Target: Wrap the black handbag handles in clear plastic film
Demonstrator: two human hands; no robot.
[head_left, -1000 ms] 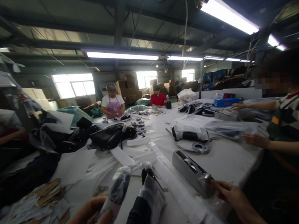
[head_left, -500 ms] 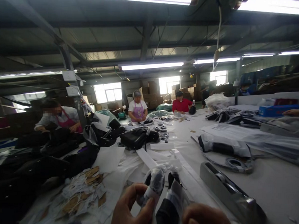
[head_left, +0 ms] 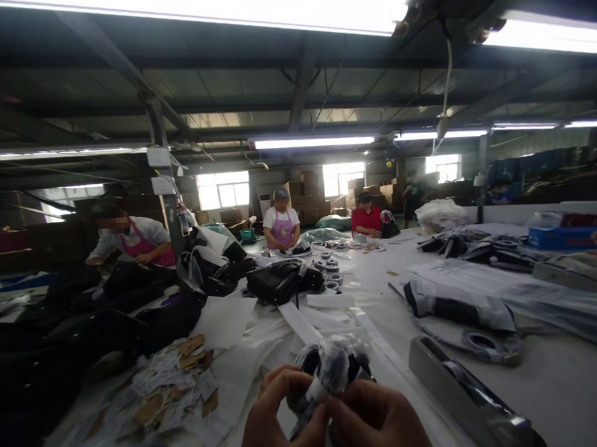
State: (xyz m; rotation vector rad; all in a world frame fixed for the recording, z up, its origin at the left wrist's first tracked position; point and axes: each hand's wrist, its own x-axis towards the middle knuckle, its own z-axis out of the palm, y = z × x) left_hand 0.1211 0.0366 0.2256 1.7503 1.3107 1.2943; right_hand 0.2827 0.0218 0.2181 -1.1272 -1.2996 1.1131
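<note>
Both hands meet low in the middle of the head view, at a bag handle (head_left: 334, 363) wrapped in clear plastic and a white band. My left hand (head_left: 279, 421) is closed around its left side, thumb against the white band. From the right, my right hand (head_left: 383, 416) pinches the same wrapping, fingertips almost touching the left thumb. Dark loops show through the plastic behind the fingers; the black body below is mostly hidden by the hands. Just beyond lie loose white paper strips (head_left: 301, 325).
A grey tape dispenser (head_left: 467, 395) stands at right, with a plastic-wrapped black handle (head_left: 457, 306) behind it. Paper tags (head_left: 179, 383) are heaped at left beside piled black bags (head_left: 99, 334). Another black bag (head_left: 276, 281) lies ahead. Several people work around the table.
My right hand has moved left and up to the wrapping and now pinches it beside my left hand. The black part between the hands is now covered. The view has tilted slightly upward.
</note>
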